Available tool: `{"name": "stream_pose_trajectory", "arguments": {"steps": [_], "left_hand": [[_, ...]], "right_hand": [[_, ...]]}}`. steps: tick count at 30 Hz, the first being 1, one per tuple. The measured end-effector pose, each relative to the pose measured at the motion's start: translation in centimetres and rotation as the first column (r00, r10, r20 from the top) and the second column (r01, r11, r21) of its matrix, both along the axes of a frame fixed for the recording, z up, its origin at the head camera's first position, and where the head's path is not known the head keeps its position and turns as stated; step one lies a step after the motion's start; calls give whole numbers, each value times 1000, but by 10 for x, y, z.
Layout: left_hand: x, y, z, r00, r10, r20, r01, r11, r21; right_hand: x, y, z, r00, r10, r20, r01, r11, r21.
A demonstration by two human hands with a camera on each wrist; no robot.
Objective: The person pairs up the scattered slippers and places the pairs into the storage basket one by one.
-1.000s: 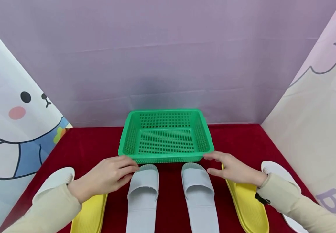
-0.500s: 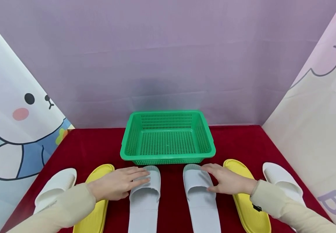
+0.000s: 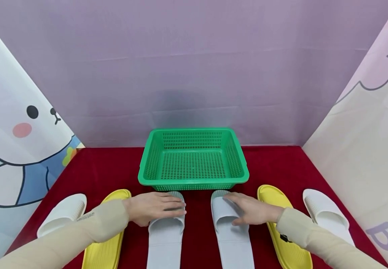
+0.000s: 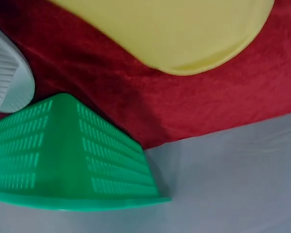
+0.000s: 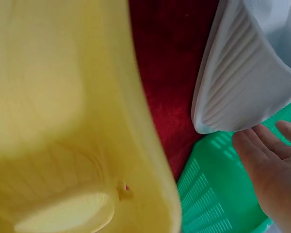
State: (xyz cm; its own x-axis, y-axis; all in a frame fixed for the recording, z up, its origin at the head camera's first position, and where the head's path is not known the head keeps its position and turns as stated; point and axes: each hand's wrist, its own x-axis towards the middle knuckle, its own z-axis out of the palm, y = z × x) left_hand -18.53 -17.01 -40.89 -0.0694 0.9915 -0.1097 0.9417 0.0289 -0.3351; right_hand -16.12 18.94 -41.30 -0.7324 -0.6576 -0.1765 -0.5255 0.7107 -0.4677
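Two pale grey slide slippers lie side by side at the front of the cloth, toes toward the basket. My left hand (image 3: 157,208) lies across the strap of the left grey slipper (image 3: 165,239), its fingers extended rightward. Over the outer side of the right grey slipper (image 3: 235,239) is my right hand (image 3: 252,210), thumb and fingers spread apart at the strap. In the right wrist view the fingers of the right hand (image 5: 276,165) reach out straight by the toe end of a grey slipper (image 5: 247,77). The left wrist view does not show the left hand.
A green perforated basket (image 3: 194,185) with nothing inside stands behind the slippers on the red cloth (image 3: 113,164). Yellow slippers (image 3: 291,246) lie under both forearms. White slippers (image 3: 67,209) are at the outer sides. A purple curtain (image 3: 194,67) and printed cloths form walls.
Both hands have come back from near the basket's front corners onto the grey slippers. The left hand moved right across the strap; the right hand moved left and toward the person. The slippers stay put.
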Motion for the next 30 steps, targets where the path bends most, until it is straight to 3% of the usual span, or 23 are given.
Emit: {"name": "stream_pose_trajectory", "arguments": {"steps": [6, 14, 24, 30], "left_hand": [[-7, 8, -4, 998, -56, -17, 53, 991, -121], [-20, 13, -10, 995, -77, 64, 87, 982, -170], [-29, 12, -15, 978, -127, 165, 145, 984, -104], [-28, 11, -17, 974, -138, 179, 154, 985, -82]], "right_hand": [[-9, -1, -2, 999, 21, 40, -20, 1000, -24], [-19, -3, -4, 993, 13, 121, -9, 999, -34], [-24, -5, -4, 962, -44, 271, 52, 998, -20], [-26, -7, -5, 976, -30, 217, 29, 1000, 10]]}}
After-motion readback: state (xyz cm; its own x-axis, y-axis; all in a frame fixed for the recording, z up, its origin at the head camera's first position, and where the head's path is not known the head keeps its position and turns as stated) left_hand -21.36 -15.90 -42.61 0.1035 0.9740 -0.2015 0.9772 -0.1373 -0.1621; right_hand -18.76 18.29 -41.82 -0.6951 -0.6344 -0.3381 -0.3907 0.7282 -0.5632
